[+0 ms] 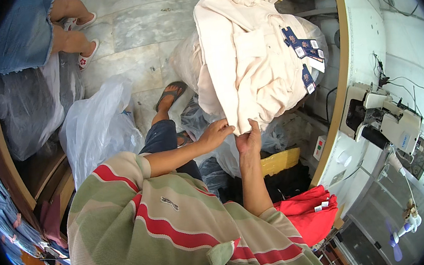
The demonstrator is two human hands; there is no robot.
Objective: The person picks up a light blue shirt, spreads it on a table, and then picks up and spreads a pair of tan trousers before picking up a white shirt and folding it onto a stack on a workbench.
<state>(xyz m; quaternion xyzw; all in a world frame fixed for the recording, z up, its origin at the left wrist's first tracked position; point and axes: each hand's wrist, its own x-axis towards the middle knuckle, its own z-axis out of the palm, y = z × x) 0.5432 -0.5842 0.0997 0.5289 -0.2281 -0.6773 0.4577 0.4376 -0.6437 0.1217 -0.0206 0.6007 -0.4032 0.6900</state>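
A pile of cream fabric garments (253, 62) lies in front of me, draped over a clear plastic bag (184, 58). My left hand (216, 134) pinches the near edge of the top cream garment with thumb and fingers. Close beside it on the right, my right hand (248, 139) grips the same edge, thumb on top and the other fingers mostly hidden below. The garment runs away from my hands in a long folded strip up onto the pile. Several navy hang tags (303, 47) with white labels lie on the pile's right side.
At the right, a white table (360, 31) with a wooden edge carries a sewing machine (384, 121). Red folded clothes (309, 215) lie near my right elbow. Plastic bags (100, 130) stand on the left, by stacked denim (7, 208). Another person's legs (73, 41) are at the far left.
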